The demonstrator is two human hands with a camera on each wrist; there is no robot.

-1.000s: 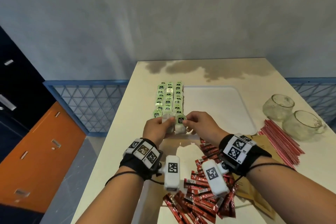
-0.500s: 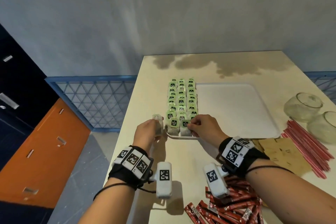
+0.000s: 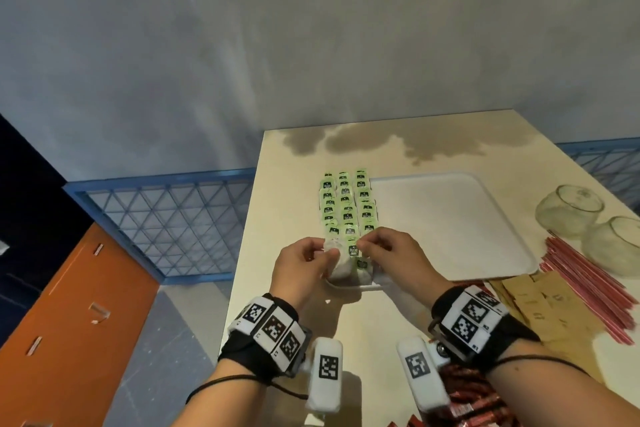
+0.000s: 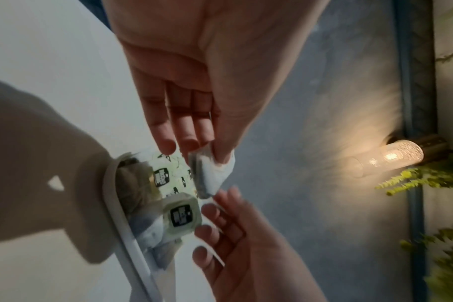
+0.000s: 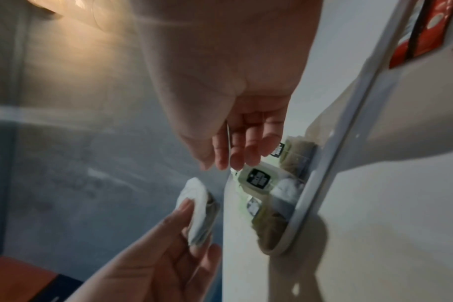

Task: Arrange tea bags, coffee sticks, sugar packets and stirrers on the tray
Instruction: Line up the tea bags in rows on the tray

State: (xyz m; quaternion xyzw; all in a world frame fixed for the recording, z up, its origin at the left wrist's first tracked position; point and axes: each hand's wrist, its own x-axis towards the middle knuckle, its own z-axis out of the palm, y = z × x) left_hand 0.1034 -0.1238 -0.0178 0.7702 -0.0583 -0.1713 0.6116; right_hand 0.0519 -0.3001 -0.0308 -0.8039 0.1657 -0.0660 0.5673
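Three rows of green-tagged tea bags (image 3: 346, 204) fill the left part of the white tray (image 3: 450, 218). My left hand (image 3: 327, 255) pinches a white tea bag (image 3: 337, 265) between thumb and fingers, at the near end of the left row; the same tea bag (image 4: 210, 173) shows in the left wrist view. My right hand (image 3: 365, 246) is beside it, its fingertips at the green tag (image 5: 256, 179) of the nearest middle-row bag, with a thin string between thumb and forefinger. Red coffee sticks (image 3: 474, 402), brown sugar packets (image 3: 540, 305) and red stirrers (image 3: 588, 281) lie on the table.
Two glass cups (image 3: 571, 208) (image 3: 616, 246) stand right of the tray, behind the stirrers. The table's left edge runs close beside the tea bag rows, with a blue mesh rail (image 3: 166, 218) and floor beyond it. The tray's right part is bare.
My left hand has brought its tea bag from left of the tray in to the near end of the rows. The right hand has stayed at the tag.
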